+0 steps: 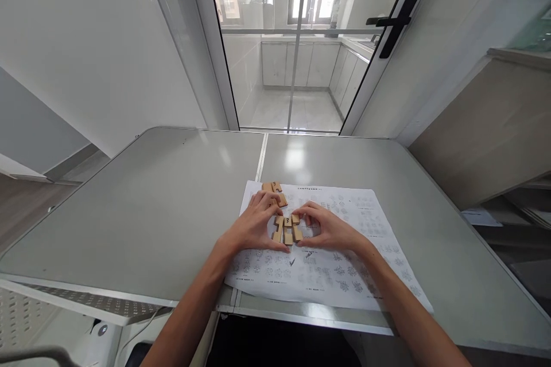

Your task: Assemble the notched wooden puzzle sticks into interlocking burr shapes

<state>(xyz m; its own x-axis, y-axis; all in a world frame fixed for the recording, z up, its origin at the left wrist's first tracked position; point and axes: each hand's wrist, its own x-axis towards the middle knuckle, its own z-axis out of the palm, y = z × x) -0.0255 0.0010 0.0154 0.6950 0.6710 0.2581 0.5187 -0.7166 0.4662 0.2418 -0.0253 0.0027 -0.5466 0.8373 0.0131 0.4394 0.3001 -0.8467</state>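
Note:
Three notched wooden puzzle pieces lie side by side on a printed sheet: a left piece, a middle piece marked "3", and a right piece. My left hand curves round the left piece, fingers at its far end and thumb near the close end. From the other side, my right hand spans the right piece the same way, between fingertips and thumb. Beyond my left fingers are more wooden pieces, one also marked "3"; my hand partly covers them.
The sheet bears rows of small diagrams and a few dark pen marks. It lies on a grey table with a seam down its middle. Past the far edge stands a glass door with a black handle. Shelving is at the right.

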